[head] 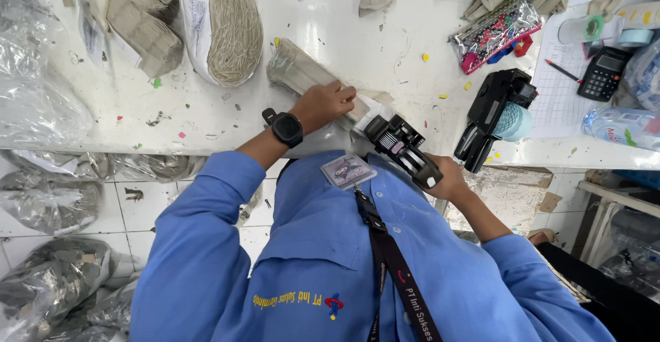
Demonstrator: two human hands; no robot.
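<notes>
My left hand (324, 104), with a black watch on its wrist, presses down on a clear plastic pack of folded khaki pieces (300, 71) lying at the front edge of the white table (371, 46). My right hand (447, 177) grips a black label gun (401, 146) by its handle. The gun's head points at the near end of the pack, just beside my left fingers. Part of the pack is hidden under my left hand.
A second black label gun with a teal roll (496, 116) lies to the right. A calculator (602, 72), tape rolls, a pen and a water bottle (622, 126) sit far right. Bundles of khaki pieces (223, 26) lie at the back left. Plastic bags (48, 204) fill the floor at left.
</notes>
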